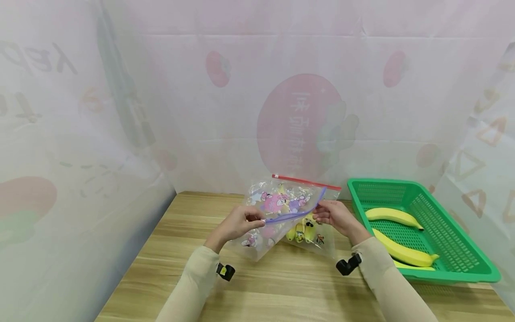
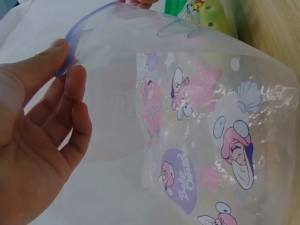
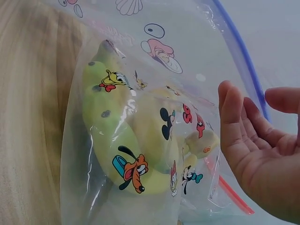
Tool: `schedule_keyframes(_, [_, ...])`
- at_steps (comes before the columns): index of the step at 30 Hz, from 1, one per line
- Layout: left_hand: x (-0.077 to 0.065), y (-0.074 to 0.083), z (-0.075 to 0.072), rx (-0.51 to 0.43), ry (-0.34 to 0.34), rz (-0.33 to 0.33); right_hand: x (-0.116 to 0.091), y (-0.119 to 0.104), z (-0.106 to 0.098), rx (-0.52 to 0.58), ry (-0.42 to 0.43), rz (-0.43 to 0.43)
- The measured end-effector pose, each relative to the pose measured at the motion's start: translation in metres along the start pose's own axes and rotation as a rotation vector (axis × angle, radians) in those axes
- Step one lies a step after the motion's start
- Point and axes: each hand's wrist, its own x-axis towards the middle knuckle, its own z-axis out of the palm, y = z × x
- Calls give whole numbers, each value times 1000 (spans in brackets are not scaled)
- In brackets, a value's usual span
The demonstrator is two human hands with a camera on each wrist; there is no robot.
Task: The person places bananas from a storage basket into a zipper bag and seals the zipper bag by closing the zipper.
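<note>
A clear zip bag point(image 1: 275, 203) with pink and purple cartoon prints is held up by its purple zip edge. My left hand point(image 1: 237, 223) pinches one end of that edge between thumb and fingers, seen closely in the left wrist view. At the other end, my right hand point(image 1: 338, 217) grips the edge, its thumb by the purple strip point(image 3: 251, 70). No contents show inside this bag. Behind it lies a second clear bag with a red zip strip point(image 1: 306, 180), holding yellow-green bananas point(image 3: 110, 122); the first bag partly covers it.
To the right stands a green plastic basket point(image 1: 462, 243) with several yellow bananas point(image 1: 402, 248) in it. The wooden table point(image 1: 277, 290) meets printed white sheets point(image 1: 181, 112) at the back and sides. A small black device point(image 1: 348, 264) sits at each wrist.
</note>
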Motion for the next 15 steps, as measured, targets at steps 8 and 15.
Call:
schedule_keyframes(8, [1,5,3,-31,-59,-49,0,-1,5,-59,70,46])
schedule_keyframes(15, [6,10,13,-2,-153,-83,1,-2,8,-34,46,40])
